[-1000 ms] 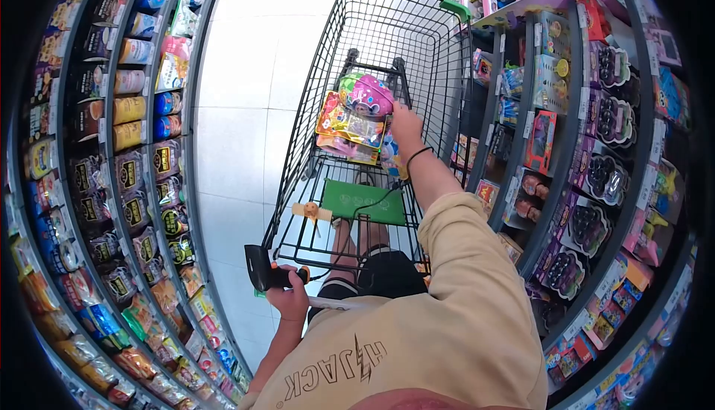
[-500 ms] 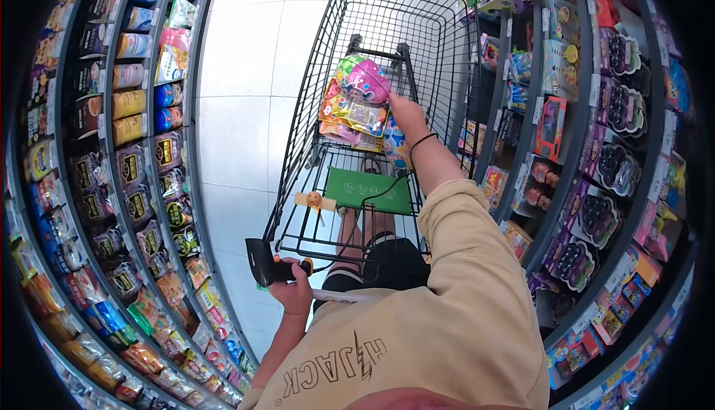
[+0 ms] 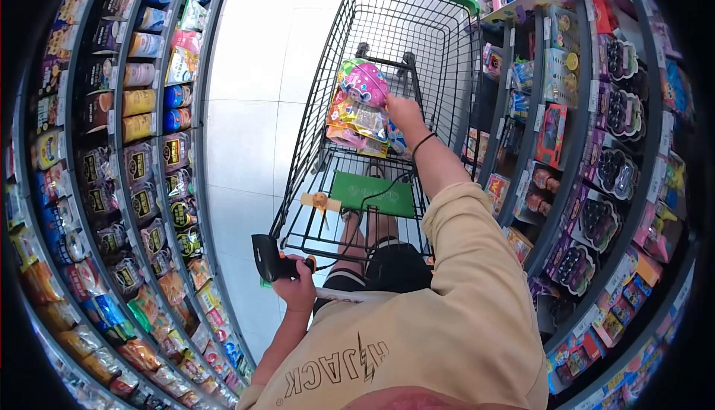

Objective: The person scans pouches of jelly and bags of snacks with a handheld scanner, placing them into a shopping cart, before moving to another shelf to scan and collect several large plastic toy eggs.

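Observation:
My left hand [image 3: 296, 289] is closed around the handle of a black handheld barcode scanner [image 3: 269, 261] with orange parts, beside the near left corner of the shopping cart [image 3: 293, 149]. Inside the wire cart, my right hand [image 3: 404, 114] has its fingers curled at the right edge of a pink and green rounded package [image 3: 365, 84], its fingertips partly hidden. Just below that package lies a shiny yellow and pink bag [image 3: 361, 121]. A blue patterned package [image 3: 397, 142] shows beside my right wrist, partly covered by it.
A green panel [image 3: 374, 194] and a tan tag with a small round figure [image 3: 320, 201] are at the cart's near end. Snack shelves [image 3: 112, 149] line the left; toy shelves [image 3: 547, 149] stand close on the right. Pale floor tiles [image 3: 242, 134] run between.
The cart appears slightly further right and lower in view. The pink package has tilted a little, with my right hand still at its edge. My left hand keeps hold of the scanner.

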The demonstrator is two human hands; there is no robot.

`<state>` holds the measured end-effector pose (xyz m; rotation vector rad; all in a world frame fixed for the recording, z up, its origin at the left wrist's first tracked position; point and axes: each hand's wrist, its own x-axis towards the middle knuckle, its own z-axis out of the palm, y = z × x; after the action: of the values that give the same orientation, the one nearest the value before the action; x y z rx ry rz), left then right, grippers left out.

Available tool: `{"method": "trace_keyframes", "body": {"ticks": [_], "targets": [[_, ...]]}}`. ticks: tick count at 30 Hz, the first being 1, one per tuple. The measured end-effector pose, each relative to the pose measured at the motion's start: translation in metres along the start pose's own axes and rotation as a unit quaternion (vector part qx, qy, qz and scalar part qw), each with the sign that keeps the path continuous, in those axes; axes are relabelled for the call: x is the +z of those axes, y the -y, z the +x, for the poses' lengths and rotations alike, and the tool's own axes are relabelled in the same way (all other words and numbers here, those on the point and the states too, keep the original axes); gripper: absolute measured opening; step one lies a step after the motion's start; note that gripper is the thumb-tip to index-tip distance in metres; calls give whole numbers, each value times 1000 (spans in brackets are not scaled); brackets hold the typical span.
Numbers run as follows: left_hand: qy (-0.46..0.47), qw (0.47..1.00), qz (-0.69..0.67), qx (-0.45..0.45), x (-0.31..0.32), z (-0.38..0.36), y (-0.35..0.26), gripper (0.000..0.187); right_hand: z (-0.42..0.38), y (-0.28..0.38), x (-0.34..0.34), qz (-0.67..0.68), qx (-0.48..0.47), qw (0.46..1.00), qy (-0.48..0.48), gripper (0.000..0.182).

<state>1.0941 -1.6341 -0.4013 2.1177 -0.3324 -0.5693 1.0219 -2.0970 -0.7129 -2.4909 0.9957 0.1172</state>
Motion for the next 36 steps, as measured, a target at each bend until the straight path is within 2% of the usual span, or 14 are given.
{"method": "trace_keyframes", "body": {"ticks": [8,10,13,16,17,18,20,22,24,26,28,30,32,36], "targets": [[-4,995,88,43,-6,1,12,44,-8,34,-89,56,39,997,34,26],[1,993,118,17,-7,2,2,37,-15,38,-117,66,52,996,39,26],[5,992,126,22,-11,6,0,31,-58,68,-200,65,47,997,-11,23],[-22,991,57,118,-11,9,0,31,-110,94,-283,69,23,995,-73,23],[-10,990,-24,142,-6,16,20,29,-133,111,-322,73,22,993,-90,23],[41,987,-124,91,-14,17,16,29,-157,126,-352,78,22,991,-106,23],[153,936,-317,-8,-16,29,-4,29,-203,147,-408,89,-10,986,-144,21],[160,933,-321,23,-29,28,-57,33,-263,188,-467,101,-21,981,-166,22],[244,891,-383,-16,-45,35,-93,37,-315,210,-499,94,-48,973,-206,16],[282,840,-463,8,-59,34,-139,56,-378,252,-538,119,-65,966,-218,13],[387,746,-541,18,-73,35,-176,77,-432,286,-561,116,-60,965,-226,9],[480,648,-590,24,-83,32,-205,85,-482,314,-578,136,-58,965,-217,8],[543,619,-566,50,-86,21,-228,95,-528,335,-582,184,-57,962,-196,9],[636,580,-508,3,-72,0,-205,123,-608,363,-565,210,-87,957,-180,11]]}}
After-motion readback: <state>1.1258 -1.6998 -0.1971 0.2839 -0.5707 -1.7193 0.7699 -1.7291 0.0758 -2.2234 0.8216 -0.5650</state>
